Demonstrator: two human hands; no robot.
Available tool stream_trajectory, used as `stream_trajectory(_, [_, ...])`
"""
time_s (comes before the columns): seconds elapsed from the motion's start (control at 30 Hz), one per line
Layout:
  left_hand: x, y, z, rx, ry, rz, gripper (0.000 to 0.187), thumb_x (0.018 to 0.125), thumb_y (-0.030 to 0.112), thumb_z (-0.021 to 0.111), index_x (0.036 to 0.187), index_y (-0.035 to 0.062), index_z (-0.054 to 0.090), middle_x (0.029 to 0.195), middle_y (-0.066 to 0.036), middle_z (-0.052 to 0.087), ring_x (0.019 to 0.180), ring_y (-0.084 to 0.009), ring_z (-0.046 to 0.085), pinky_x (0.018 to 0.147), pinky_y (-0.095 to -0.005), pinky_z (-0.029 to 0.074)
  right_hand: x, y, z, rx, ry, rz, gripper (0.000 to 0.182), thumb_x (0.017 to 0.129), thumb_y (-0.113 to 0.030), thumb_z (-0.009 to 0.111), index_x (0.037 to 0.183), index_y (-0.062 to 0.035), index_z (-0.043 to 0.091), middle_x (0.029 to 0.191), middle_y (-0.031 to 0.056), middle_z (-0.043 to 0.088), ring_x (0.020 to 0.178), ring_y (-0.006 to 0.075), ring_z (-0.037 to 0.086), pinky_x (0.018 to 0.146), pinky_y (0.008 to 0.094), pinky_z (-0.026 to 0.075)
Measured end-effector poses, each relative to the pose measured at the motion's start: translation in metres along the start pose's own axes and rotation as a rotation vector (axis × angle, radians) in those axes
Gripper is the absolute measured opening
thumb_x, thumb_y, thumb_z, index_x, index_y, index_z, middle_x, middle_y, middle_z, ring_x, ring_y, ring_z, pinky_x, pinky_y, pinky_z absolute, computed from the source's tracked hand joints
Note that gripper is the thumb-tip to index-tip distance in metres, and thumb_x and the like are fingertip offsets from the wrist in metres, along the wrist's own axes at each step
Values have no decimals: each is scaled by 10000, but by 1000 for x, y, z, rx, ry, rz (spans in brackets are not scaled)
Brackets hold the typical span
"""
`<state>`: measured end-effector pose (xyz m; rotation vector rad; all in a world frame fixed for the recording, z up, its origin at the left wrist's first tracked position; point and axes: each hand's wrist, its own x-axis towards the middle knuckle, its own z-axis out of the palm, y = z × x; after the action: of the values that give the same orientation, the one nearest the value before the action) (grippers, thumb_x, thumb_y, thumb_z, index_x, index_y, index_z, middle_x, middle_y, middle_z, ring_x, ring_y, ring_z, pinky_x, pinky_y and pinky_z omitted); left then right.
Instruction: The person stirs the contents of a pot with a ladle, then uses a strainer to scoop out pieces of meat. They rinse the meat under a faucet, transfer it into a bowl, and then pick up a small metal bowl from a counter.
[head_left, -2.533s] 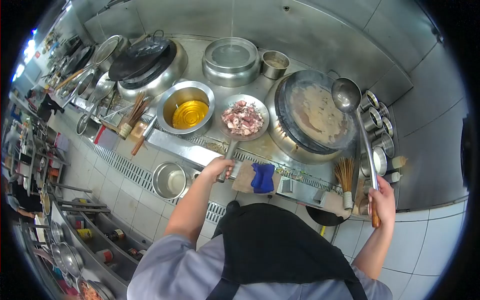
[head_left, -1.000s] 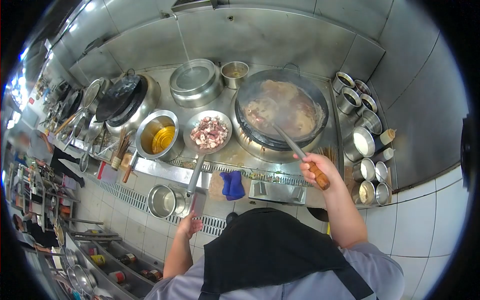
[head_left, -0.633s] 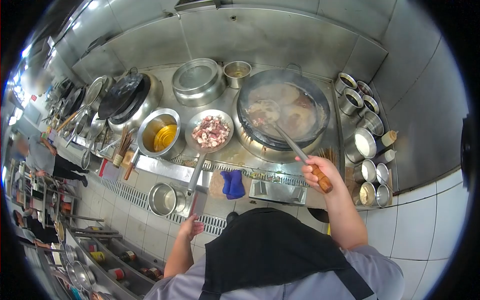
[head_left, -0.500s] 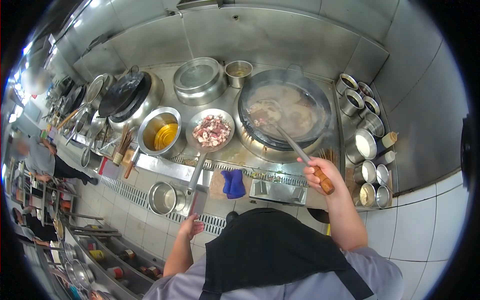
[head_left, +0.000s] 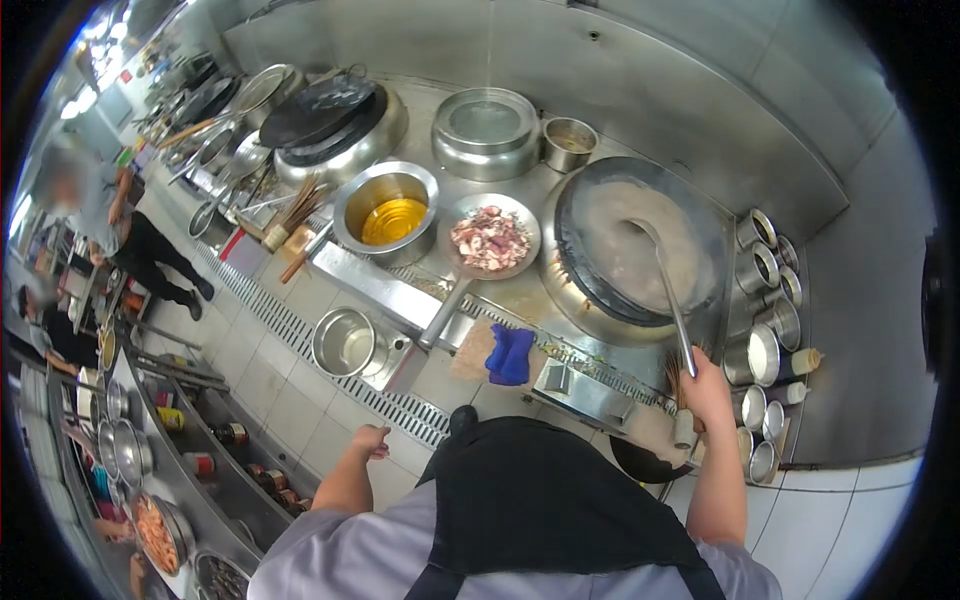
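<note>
My right hand (head_left: 706, 388) is wrapped around the handle of a long metal ladle (head_left: 672, 285). The ladle's head dips into cloudy, steaming liquid (head_left: 625, 262) in a large wok (head_left: 566, 265) on the stove. My left hand (head_left: 370, 441) is empty, held low over the floor with its fingers loosely bent and slightly apart. A long-handled skimmer (head_left: 447, 228) piled with chopped meat pieces (head_left: 489, 240) rests left of the wok. Beside it stands a metal pot (head_left: 350, 232) of yellow oil (head_left: 393, 221).
Several seasoning containers (head_left: 763, 355) line the right side. A blue cloth (head_left: 510, 356) lies at the stove's front edge, near a steel pot (head_left: 343, 343). A lidded pot (head_left: 484, 150) stands behind. One person (head_left: 150, 240) is at the far left; shelves of bowls stand lower left.
My view has turned, shifting the stove rightward. The ladle's head has moved from the wok's left side farther into the liquid. My left hand's fingers have curled more.
</note>
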<state>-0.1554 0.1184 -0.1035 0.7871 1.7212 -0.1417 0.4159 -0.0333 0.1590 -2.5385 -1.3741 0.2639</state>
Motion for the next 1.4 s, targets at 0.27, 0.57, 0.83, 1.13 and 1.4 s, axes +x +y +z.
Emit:
stream_trajectory(0.27, [6,-53,-24,161,-16,-65,393,843,316,559,836,-77,581,710,-169,632,568,-236,648,482,-352,531,5,-14,7,-293,-178,253,593,808,-140,544,1364,-93,343,1100,233,553,980,389,559,836,458,454])
stream_trajectory(0.57, [-16,-56,-54,18,177,146,390,825,296,563,649,-51,580,565,-147,592,465,-235,604,424,-348,498,36,-75,42,365,103,-198,462,813,-73,578,1259,-18,471,921,129,540,766,237,540,721,344,462])
stream_trajectory(0.83, [-94,-140,16,-453,375,100,363,824,298,548,792,-60,600,673,-152,625,532,-225,625,476,-351,523,13,-172,150,231,-875,-858,442,781,-125,622,1199,-14,531,770,98,608,687,167,579,660,301,476])
stream_trajectory(1.13, [-283,-297,130,-1357,793,-3,340,890,344,494,920,11,559,717,-97,614,567,-188,615,500,-309,516,-23,-221,223,233,-1366,-768,429,847,-72,549,1249,37,448,718,66,575,571,134,585,504,254,479])
stream_trajectory(1.4, [-350,-438,150,-2058,1636,8,369,930,407,438,943,40,482,687,-74,557,558,-171,568,469,-293,477,-94,-269,210,27,-1423,-1042,408,832,-72,565,1210,57,485,680,65,584,546,123,552,503,248,444])
